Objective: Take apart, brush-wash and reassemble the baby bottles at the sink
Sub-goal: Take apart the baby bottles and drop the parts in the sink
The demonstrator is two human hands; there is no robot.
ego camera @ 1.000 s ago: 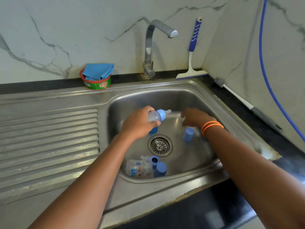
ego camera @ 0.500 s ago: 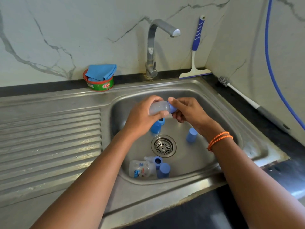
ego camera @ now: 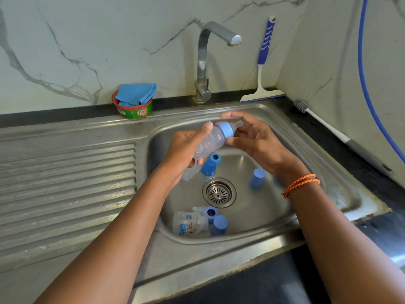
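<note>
My left hand [ego camera: 186, 150] grips the body of a clear baby bottle [ego camera: 211, 142], held tilted over the sink basin [ego camera: 274, 216] with its blue collar [ego camera: 226, 130] and teat pointing up and right. My right hand [ego camera: 254, 139] cups the collar end with spread, fairly straight fingers; its thumb touches the collar's lower edge. In the basin lie a second clear bottle [ego camera: 189, 223], a blue collar [ego camera: 211, 212] and a blue cap [ego camera: 219, 224]. Another cap [ego camera: 208, 167], a collar ring [ego camera: 215, 159] and a third cap [ego camera: 257, 177] lie near the drain [ego camera: 219, 193].
The tap [ego camera: 203, 62] stands behind the basin. A bottle brush [ego camera: 328, 128] lies on the black counter at right, with a squeegee [ego camera: 263, 62] leaning on the wall. A soap tub with a blue cloth [ego camera: 133, 104] sits at back left. The ribbed drainboard [ego camera: 65, 183] spans the left.
The bottle has been raised and tilted with its teat up and to the right. My right hand, which was pinching the collar, has loosened and spread its fingers.
</note>
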